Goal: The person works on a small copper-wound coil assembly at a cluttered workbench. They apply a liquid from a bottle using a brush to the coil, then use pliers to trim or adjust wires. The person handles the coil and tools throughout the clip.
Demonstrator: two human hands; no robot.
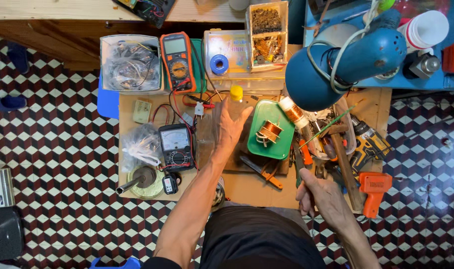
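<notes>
Left hand [230, 127] open, fingers spread, reaching at clear bottle with yellow cap [236, 102] on bench [252, 187]. Right hand [320, 197] closed in grip on thin green rod [329, 127] beside green tray [272, 128].

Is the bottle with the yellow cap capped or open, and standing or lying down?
Capped and upright: the clear bottle stands on the workbench with its yellow cap on top, the left hand reaching around it.

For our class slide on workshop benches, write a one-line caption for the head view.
Left hand reaches to a yellow-capped clear bottle; right hand grips a thin green rod.
</notes>
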